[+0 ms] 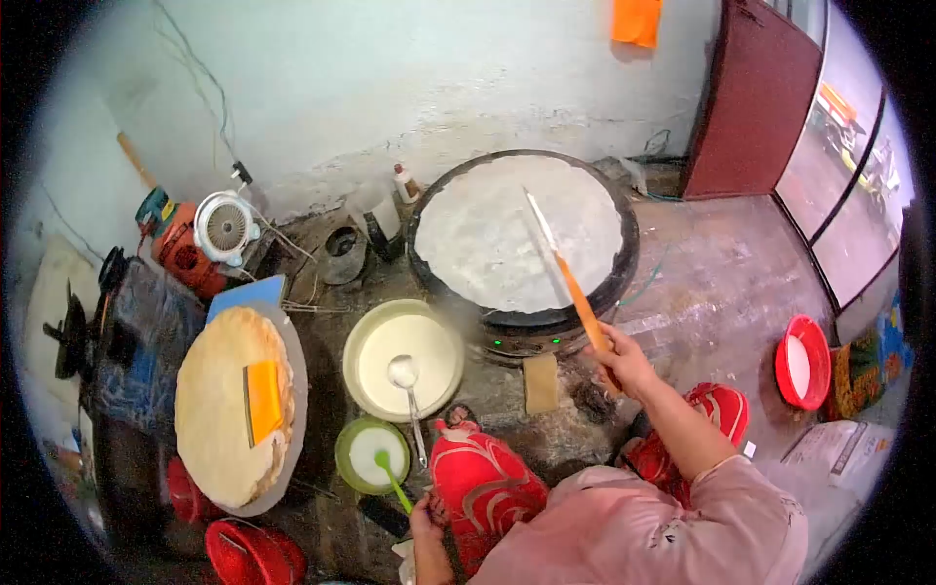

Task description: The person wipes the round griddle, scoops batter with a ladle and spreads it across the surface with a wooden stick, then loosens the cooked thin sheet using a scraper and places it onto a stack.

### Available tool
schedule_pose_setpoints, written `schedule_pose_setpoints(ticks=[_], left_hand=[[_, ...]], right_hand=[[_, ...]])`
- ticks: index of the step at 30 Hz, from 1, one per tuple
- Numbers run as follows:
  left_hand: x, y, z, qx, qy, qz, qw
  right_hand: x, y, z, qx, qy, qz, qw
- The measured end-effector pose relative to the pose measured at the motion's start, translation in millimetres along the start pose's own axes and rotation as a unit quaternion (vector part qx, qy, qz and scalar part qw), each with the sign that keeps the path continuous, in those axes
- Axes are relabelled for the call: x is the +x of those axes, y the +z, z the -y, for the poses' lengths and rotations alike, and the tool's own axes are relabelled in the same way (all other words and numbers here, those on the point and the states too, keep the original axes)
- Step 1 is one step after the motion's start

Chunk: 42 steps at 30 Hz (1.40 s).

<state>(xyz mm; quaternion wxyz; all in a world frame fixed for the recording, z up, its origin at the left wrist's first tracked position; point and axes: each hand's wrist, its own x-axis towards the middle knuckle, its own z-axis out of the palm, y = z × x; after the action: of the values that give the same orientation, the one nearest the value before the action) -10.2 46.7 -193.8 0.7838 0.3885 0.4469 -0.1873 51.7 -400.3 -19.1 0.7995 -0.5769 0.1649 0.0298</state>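
My right hand (629, 364) is closed around the orange handle of a long, thin spatula (575, 297). Its pale blade reaches over a large round griddle (426, 263), on which a thin white crepe (487, 229) is spread nearly to the rim. Low by my left knee, my left hand (427, 515) has its fingers curled, and what they hold is unclear. Right beside it ends the handle of a green spoon (395, 480), which leans in a small green bowl (343, 468) of white liquid. A metal ladle (413, 414) rests in a larger bowl (353, 375) of cream-coloured batter.
To the left, a stack of round flatbreads (210, 400) carries a yellow scraper (263, 400). Behind it are a small white fan (224, 228) and a blue board (244, 296). A tan sponge-like block (540, 383) lies before the griddle. A red basin (819, 341) stands at right.
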Motion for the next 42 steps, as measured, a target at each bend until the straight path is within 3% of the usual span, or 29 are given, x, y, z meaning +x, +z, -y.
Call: schedule_pose_setpoints(ticks=[2,4,6,8,9,10,13,14,16,19,20,21,24,27,30,32,33,36,37,39,40,41,42], left_hand=[[7,-9,1,-0.019,0.016,0.019,1.000],[-3,-5,-1,0.026,0.108,0.072,0.991],[9,-18,5,0.031,0.140,0.011,0.990],[60,-63,25,0.026,0.178,-0.002,0.984],[41,-46,14,0.048,0.207,-0.072,0.975],[49,-55,17,0.043,0.206,-0.074,0.975],[69,-86,23,0.188,0.320,0.025,0.928],[75,-94,23,0.334,0.348,-0.020,0.876],[78,-104,23,0.468,0.366,-0.066,0.802],[80,-112,29,0.464,0.381,-0.030,0.799],[84,-106,37,0.252,0.282,-0.089,0.922],[87,-104,43,0.020,0.162,-0.141,0.976],[90,-120,42,0.081,0.132,-0.101,0.983],[87,-116,37,0.044,0.108,-0.067,0.991],[8,-39,-7,0.015,0.115,-0.131,0.984],[52,-76,24,-0.011,0.121,-0.121,0.985],[67,-89,34,-0.036,0.128,-0.108,0.985],[27,-42,-3,-0.033,0.142,-0.137,0.980],[15,-25,-13,-0.034,0.140,-0.136,0.980],[-1,-5,-23,0.165,0.185,-0.192,0.950],[12,-21,-14,0.164,0.183,-0.193,0.950],[38,-47,-1,0.142,0.219,-0.157,0.952],[59,-62,5,0.120,0.256,-0.121,0.952]], right_hand=[[14,-13,-23,-0.171,0.015,-0.118,0.978],[19,-3,-16,-0.194,0.023,-0.086,0.977],[18,19,-5,-0.105,-0.010,-0.047,0.993],[27,39,12,-0.108,0.003,-0.048,0.993],[39,39,12,-0.139,0.016,-0.029,0.990],[53,39,9,-0.170,0.029,-0.010,0.985],[100,47,2,-0.151,0.021,-0.009,0.988],[117,53,3,-0.150,0.018,-0.014,0.988],[145,65,10,-0.153,0.009,-0.001,0.988],[194,77,10,-0.151,0.024,-0.024,0.988],[206,81,11,-0.152,0.022,-0.023,0.988],[215,87,14,-0.146,0.042,-0.029,0.988],[236,103,18,-0.178,0.077,-0.053,0.980],[255,116,17,-0.227,0.072,-0.086,0.968],[283,115,1,-0.344,0.047,-0.125,0.930],[318,96,-32,-0.601,-0.097,-0.108,0.786],[294,117,-14,-0.570,-0.014,-0.117,0.813],[245,137,15,-0.507,-0.012,-0.089,0.857],[239,132,19,-0.373,0.059,-0.084,0.922],[237,108,21,-0.298,0.059,-0.117,0.945],[235,96,20,-0.217,0.059,-0.150,0.963],[234,84,10,-0.219,0.060,-0.149,0.962],[234,72,-9,-0.362,-0.035,-0.131,0.922]])
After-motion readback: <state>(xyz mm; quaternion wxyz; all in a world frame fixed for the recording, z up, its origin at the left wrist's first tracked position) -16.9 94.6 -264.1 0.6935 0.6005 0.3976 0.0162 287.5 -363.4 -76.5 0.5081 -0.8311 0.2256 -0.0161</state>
